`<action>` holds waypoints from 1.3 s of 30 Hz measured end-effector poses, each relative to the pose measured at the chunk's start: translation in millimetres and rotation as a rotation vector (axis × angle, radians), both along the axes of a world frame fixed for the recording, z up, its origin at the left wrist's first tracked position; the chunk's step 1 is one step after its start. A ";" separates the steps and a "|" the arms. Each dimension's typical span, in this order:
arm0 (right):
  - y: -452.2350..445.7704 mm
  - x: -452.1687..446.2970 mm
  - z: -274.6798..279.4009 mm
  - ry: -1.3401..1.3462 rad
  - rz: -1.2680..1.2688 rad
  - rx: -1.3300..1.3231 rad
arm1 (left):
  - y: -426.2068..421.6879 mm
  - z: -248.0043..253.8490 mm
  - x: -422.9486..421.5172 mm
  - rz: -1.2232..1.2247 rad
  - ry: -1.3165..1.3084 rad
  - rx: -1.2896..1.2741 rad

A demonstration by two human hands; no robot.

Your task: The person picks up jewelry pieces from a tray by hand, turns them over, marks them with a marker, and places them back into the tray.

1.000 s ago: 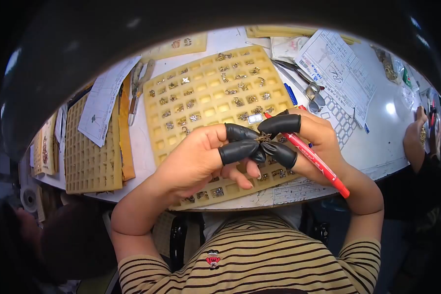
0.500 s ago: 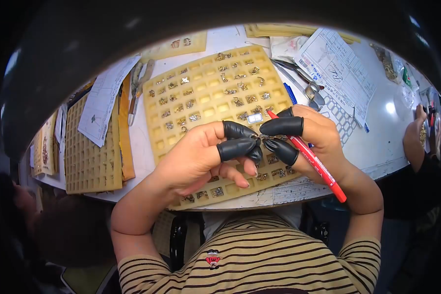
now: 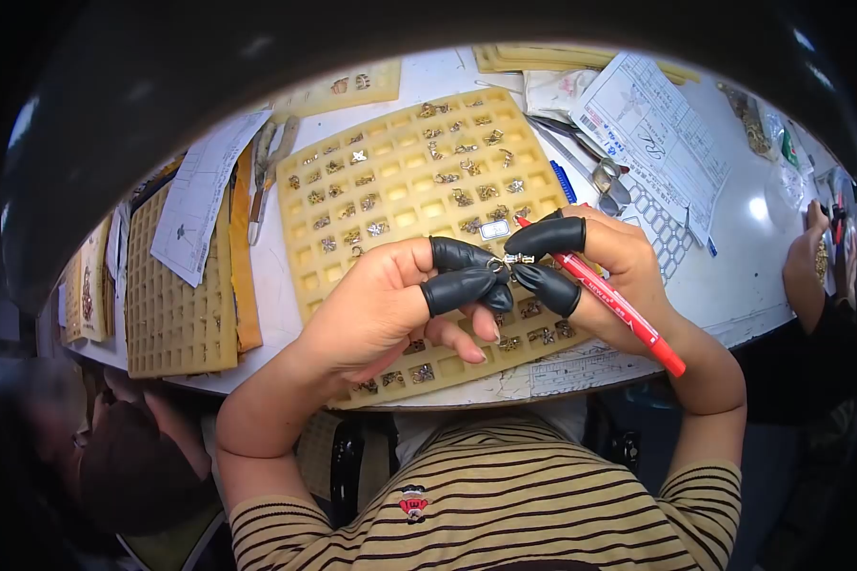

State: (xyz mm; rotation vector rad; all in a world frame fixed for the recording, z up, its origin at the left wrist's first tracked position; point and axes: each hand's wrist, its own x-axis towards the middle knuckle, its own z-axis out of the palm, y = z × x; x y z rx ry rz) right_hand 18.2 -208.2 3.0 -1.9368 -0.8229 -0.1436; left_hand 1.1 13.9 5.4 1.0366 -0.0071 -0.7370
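My left hand (image 3: pixel 376 295), in black finger cots, pinches one end of a small metal jewelry piece (image 3: pixel 517 259) that has a ring-like loop. My right hand (image 3: pixel 621 266), also in black finger cots, has its thumb and forefinger closed at the other end of the piece. A red marker (image 3: pixel 624 319) lies across the same right hand, its tip pointing up and left. Under both hands is a yellowish compartment tray (image 3: pixel 300 257) with small metal jewelry in many compartments. A small blue-edged label (image 3: pixel 494 230) sits just beyond the fingertips.
Left of the tray stands a stack of similar trays (image 3: pixel 141 324) with a printed sheet (image 3: pixel 197 205) on top. Tweezers (image 3: pixel 259 205) lie between them. To the right are pliers (image 3: pixel 581 138), a blue pen (image 3: pixel 563 181) and papers (image 3: pixel 652 133). Another person's hand (image 3: pixel 815 228) is at far right.
The right fingers have shifted slightly, and more of the jewelry piece shows between the hands. The marker's rear end has swung a little up and right. At lower left, another person has moved.
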 end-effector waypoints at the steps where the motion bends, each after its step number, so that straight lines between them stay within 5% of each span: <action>1: -0.4 0.4 -0.1 -0.004 0.008 0.000 | 0.2 0.1 0.1 -0.004 0.000 0.001; 32: -1.2 -1.1 1.0 0.004 0.015 -0.020 | 1.9 0.0 -1.1 -0.018 -0.009 0.108; 39: -1.9 4.1 -4.6 -0.271 0.007 -0.072 | -8.7 -3.5 -12.4 0.171 -0.426 0.287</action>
